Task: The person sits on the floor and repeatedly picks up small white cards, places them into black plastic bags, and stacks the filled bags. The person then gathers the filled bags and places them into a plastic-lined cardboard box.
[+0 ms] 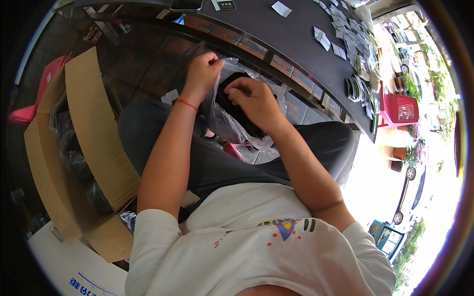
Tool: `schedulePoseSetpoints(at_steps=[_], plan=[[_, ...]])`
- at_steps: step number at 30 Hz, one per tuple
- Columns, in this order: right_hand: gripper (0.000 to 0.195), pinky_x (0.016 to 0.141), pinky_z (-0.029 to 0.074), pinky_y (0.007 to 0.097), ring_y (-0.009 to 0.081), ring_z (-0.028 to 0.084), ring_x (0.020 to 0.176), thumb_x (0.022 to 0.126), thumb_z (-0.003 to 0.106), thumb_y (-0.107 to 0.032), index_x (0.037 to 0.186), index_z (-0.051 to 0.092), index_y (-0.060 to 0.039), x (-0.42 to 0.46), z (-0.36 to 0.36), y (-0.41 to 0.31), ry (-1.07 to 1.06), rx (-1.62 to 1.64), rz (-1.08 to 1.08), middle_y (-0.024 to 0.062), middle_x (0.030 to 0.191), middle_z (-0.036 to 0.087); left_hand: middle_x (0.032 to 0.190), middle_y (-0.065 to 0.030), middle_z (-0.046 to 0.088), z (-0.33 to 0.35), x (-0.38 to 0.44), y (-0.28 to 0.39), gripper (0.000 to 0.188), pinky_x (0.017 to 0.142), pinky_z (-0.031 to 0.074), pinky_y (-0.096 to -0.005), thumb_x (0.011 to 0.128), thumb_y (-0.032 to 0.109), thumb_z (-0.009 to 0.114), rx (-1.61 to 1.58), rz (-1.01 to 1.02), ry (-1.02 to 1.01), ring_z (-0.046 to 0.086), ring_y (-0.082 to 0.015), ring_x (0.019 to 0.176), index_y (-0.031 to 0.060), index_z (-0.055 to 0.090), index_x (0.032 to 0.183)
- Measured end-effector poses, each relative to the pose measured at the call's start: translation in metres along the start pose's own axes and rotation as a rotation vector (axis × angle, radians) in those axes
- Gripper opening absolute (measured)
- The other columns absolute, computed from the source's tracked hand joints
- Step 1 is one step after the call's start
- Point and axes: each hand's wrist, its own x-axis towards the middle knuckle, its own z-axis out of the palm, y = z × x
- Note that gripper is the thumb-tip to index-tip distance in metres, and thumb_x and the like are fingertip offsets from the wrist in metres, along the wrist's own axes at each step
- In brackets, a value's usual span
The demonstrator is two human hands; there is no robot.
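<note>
A clear plastic bag (247, 134) hangs between my knees with its mouth upward. My left hand (203, 72) pinches the bag's rim at its left side. Inside lie black items (239, 111) whose kind I cannot make out. Over the mouth of the bag, my right hand (255, 100) is curled with thumb and fingertips close together, near the black contents. Whether anything sits between those fingertips is hidden.
A dark table (255, 27) stands ahead, with many small grey-white cards (344, 27) scattered and stacked (357, 88) at its right. An open cardboard box (92, 125) holding plastic-wrapped dark items is at my left. Red plastic chairs (401, 107) stand outside.
</note>
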Motion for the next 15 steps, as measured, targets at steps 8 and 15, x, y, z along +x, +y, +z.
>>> schedulePoseSetpoints(at_steps=[8, 15], plan=[[0.019, 0.080, 0.054, 0.0280, 0.0123, 0.067, 0.085, 0.090, 0.072, -0.013, 0.103, 0.072, 0.0011, -0.029, -0.012, 0.024, -0.227, -0.097, 0.139, 0.0071, 0.088, 0.072, 0.067, -0.0018, 0.057, 0.003, -0.002, 0.002, 0.022, 0.055, 0.041, -0.0293, 0.097, 0.014, 0.068, -0.090, -0.023, -0.008, 0.049, -0.0090, 0.059, -0.0010, 0.060, 0.083], [0.017, 0.074, 0.052, 0.0286, 0.0116, 0.063, 0.078, 0.086, 0.077, -0.010, 0.098, 0.072, 0.0008, -0.026, 0.009, 0.014, -0.137, -0.144, -0.007, 0.0053, 0.086, 0.068, 0.068, 0.0020, 0.056, 0.000, 0.000, -0.003, 0.020, 0.056, 0.039, -0.0251, 0.099, 0.013, 0.067, -0.065, -0.030, -0.016, 0.049, -0.0060, 0.060, 0.0032, 0.061, 0.083]])
